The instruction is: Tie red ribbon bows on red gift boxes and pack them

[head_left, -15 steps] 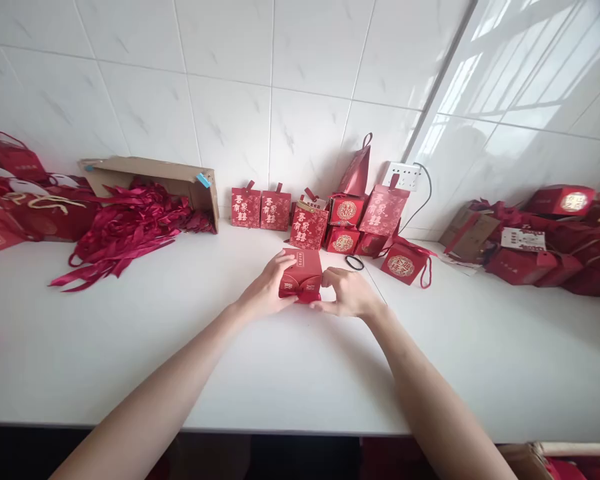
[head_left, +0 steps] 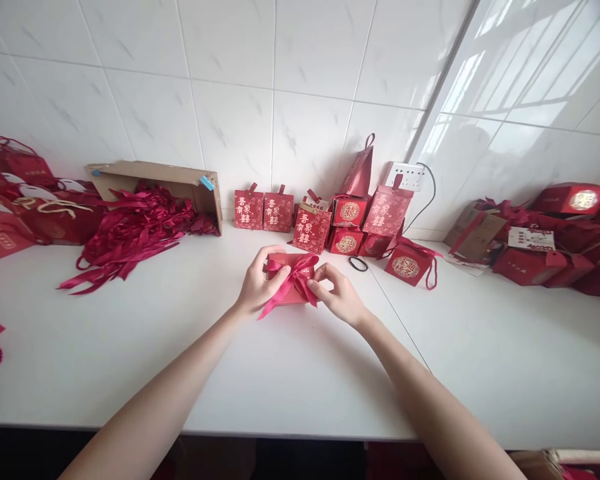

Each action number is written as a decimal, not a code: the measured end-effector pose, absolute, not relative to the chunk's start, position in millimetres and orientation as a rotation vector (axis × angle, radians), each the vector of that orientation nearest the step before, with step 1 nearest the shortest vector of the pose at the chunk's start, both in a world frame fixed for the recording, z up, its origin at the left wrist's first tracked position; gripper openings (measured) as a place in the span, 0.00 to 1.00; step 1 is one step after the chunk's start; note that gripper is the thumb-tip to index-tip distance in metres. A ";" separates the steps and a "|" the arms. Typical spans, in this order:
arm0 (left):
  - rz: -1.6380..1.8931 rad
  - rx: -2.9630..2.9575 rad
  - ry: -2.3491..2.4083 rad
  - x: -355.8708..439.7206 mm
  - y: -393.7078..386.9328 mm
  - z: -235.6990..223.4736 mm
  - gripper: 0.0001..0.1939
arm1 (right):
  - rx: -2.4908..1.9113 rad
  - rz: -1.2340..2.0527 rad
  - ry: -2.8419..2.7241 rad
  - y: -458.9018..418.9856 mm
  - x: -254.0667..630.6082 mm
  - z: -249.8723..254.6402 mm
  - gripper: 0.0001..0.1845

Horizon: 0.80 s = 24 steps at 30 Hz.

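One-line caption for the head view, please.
Both hands, left hand and right hand, hold a red gift box with a ribbon bow on a white table.

Gold Chinese characters reading 吾家有囍 stand on the two small red boxes (head_left: 263, 211) at the back edge of the white worktop (head_left: 130, 347) and on the box (head_left: 311, 229) beside them, while round gold 囍 emblems mark the stacked boxes (head_left: 347, 211) and the bag (head_left: 405, 265) further right.
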<state>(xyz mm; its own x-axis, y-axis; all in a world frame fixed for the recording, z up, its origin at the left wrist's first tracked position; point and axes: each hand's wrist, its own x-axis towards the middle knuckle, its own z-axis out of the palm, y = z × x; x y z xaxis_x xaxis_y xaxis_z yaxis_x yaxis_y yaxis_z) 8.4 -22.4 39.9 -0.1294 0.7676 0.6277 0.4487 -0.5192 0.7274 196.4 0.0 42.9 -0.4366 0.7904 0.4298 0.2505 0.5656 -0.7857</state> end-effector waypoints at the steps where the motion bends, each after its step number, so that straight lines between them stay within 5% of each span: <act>1: 1.684 1.898 1.356 8.1 -22.4 40.8 0.13 | -0.860 0.847 -1.948 -0.5 195.3 42.8 0.19; 5: 1.705 2.074 1.305 8.8 -22.0 37.7 0.08 | -0.873 1.030 -1.873 1.0 195.9 42.3 0.23; 12: 1.602 2.169 1.291 7.3 -21.7 35.3 0.06 | -0.840 0.669 -2.028 2.5 197.8 44.1 0.14; 19: 1.482 2.136 1.294 5.0 -21.6 40.5 0.06 | -0.823 1.087 -1.774 0.1 198.1 46.4 0.23; 24: 1.430 2.113 1.301 6.2 -22.0 42.3 0.07 | -0.949 1.031 -1.762 -1.9 195.0 48.9 0.24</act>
